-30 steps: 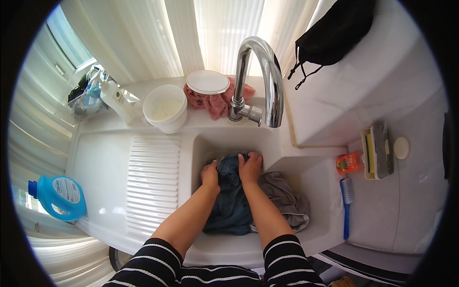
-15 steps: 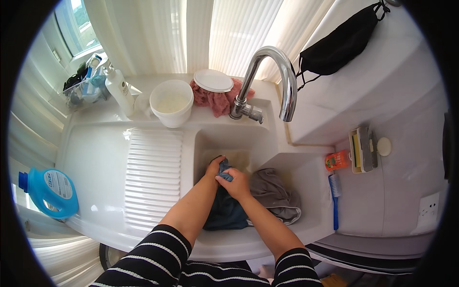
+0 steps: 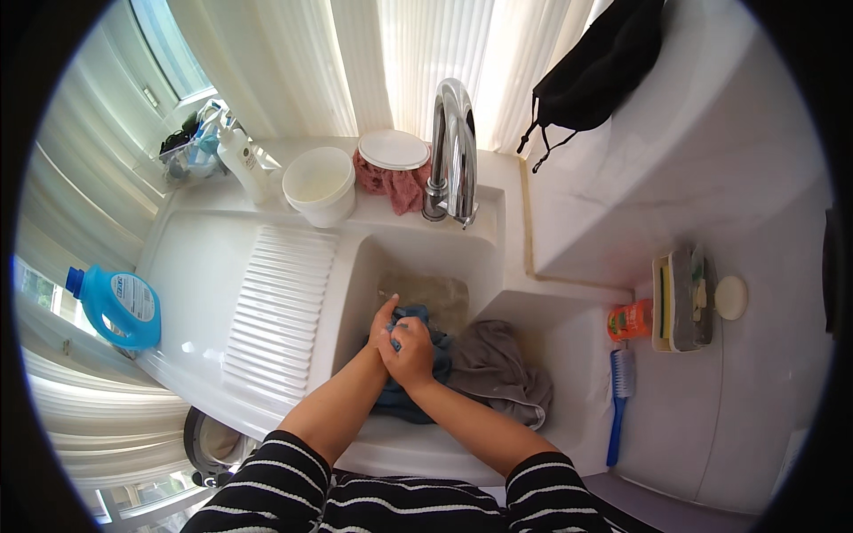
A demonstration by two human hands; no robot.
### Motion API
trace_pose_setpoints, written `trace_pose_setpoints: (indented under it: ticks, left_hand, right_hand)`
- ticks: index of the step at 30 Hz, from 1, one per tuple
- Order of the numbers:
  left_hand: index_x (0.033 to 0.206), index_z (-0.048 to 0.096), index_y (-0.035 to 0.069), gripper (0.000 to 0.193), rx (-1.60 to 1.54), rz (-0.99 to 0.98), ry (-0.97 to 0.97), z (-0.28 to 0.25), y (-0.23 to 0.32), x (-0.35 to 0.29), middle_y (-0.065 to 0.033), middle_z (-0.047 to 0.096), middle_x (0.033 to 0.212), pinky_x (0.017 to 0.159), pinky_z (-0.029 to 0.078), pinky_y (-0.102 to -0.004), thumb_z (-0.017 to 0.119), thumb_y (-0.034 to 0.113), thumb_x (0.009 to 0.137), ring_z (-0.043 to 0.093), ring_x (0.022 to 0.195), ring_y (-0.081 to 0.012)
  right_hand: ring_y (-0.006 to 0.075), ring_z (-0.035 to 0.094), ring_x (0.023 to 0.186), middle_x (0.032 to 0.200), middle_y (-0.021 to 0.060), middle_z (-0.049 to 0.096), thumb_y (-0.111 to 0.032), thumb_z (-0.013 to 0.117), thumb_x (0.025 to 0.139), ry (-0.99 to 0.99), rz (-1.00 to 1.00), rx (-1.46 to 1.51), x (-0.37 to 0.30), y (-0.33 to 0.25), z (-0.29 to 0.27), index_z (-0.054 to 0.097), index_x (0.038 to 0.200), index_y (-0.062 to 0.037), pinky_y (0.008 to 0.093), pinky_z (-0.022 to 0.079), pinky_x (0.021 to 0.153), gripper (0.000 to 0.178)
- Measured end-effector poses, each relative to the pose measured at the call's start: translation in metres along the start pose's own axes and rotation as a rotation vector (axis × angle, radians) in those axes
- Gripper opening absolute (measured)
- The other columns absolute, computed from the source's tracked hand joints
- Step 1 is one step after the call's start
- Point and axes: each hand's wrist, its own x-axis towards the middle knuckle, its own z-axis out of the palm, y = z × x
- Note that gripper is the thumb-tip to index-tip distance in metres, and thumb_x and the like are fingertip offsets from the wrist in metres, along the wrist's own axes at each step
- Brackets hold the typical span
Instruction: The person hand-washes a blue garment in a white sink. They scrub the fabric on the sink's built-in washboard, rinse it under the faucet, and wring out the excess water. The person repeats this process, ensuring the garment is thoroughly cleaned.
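Observation:
Both my hands are together over the sink basin (image 3: 355, 284), closed on a dark blue wet-looking cloth garment (image 3: 404, 404). My left hand (image 3: 382, 324) is partly behind my right hand (image 3: 411, 353), whose fingers are curled round a bunched part of the cloth. The rest of the blue garment hangs down under my wrists into the basin. Right beside it lies a grey-brown garment (image 3: 498, 364) with a pale edge, touched by neither hand. Murky water (image 3: 431, 298) stands in the far part of the basin.
Behind the basin rises a chrome faucet (image 3: 455, 151). A white tub (image 3: 320, 186), a pump bottle (image 3: 242, 167) and a pink cloth (image 3: 395, 185) line the back. Left is a ribbed washboard (image 3: 280, 311) and a blue detergent jug (image 3: 120, 306); right, a blue brush (image 3: 619, 400) and a sponge holder (image 3: 682, 298).
My hands have shifted slightly left and nearer to me, and my right hand has closed further over the bunched blue cloth. The whole view has turned a little.

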Motion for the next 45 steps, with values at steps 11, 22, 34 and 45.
trace_pose_setpoints:
  ticks: [11, 22, 34, 45]
  left_hand:
    - [0.083, 0.061, 0.009, 0.024, 0.512, -0.026, 0.477, 0.050, 0.004, 0.011, -0.0059, 0.059, 0.077, 0.065, 0.048, -0.0340, 0.065, 0.031, 0.090, 0.056, 0.070, -0.0185]
    - [0.111, 0.059, 0.005, 0.042, 2.374, 0.610, 0.455, -0.011, -0.009, 0.067, -0.0223, 0.044, 0.137, 0.094, 0.045, -0.0501, 0.074, 0.031, 0.081, 0.047, 0.119, -0.0425]
    - [0.126, 0.047, 0.003, 0.064, 1.353, 0.205, 0.589, 0.015, 0.014, 0.089, -0.0149, 0.055, 0.117, 0.094, 0.045, -0.0398, 0.074, 0.013, 0.069, 0.054, 0.107, -0.0292]
    - [0.094, 0.064, 0.005, 0.023, 0.718, 0.004, 0.330, 0.102, 0.002, -0.024, -0.0057, 0.063, 0.085, 0.070, 0.051, -0.0346, 0.064, 0.027, 0.092, 0.062, 0.077, -0.0174]
  right_hand:
    - [0.0346, 0.057, 0.077, 0.085, 0.0138, 0.060, -0.019, 0.069, 0.085, 0.037, 0.027, 0.026, 0.022, 0.035, 0.002, 0.058, 0.069, -0.0039, 0.0404, 0.048, 0.070, 0.024]
    - [0.0438, 0.027, 0.137, 0.156, 0.0136, 0.027, -0.042, 0.060, 0.091, -0.328, 0.021, -0.832, 0.020, 0.150, 0.000, 0.039, 0.149, -0.0198, 0.0606, 0.021, 0.112, 0.066]
    - [0.0318, 0.055, 0.100, 0.112, 0.0168, 0.057, -0.014, 0.071, 0.076, -0.134, 0.467, -0.040, 0.047, 0.164, -0.003, 0.068, 0.098, -0.0062, 0.0430, 0.047, 0.081, 0.023]
    - [0.0177, 0.056, 0.092, 0.105, 0.0122, 0.057, -0.015, 0.071, 0.084, 0.266, 0.296, 0.445, 0.020, 0.052, -0.011, 0.062, 0.074, -0.0008, 0.0314, 0.045, 0.080, 0.020]
